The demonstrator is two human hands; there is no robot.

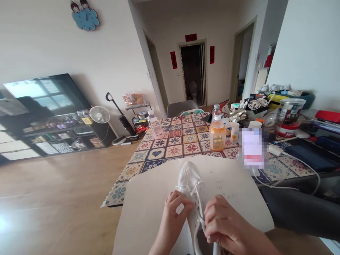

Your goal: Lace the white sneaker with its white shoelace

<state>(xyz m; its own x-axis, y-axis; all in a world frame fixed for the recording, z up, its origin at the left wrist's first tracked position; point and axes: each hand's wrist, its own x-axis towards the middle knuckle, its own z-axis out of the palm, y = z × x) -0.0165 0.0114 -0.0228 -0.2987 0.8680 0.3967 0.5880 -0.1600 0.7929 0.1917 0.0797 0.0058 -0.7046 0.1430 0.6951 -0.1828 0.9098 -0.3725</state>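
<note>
A white lace-up shoe [189, 173] lies on a large white sheet [148, 198], its toe pointing away from me. My left hand [176, 210] is at the left side of the shoe's lacing, thumb and forefinger pinched together at the shoe; what lies between the fingertips is too small to make out. To the right of the lacing, my right hand [221, 223] is closed around a white lace [202, 224]. The lace runs loosely along the shoe's opening, and its lower part is partly hidden by my right hand.
Beyond the sheet, a patterned tablecloth [174, 141] holds an orange drink bottle [217, 134] and a pink bottle [156, 125]. A blurred phone screen [253, 148] with white cables [300, 159] stands at the right, near jars [289, 117] and clutter.
</note>
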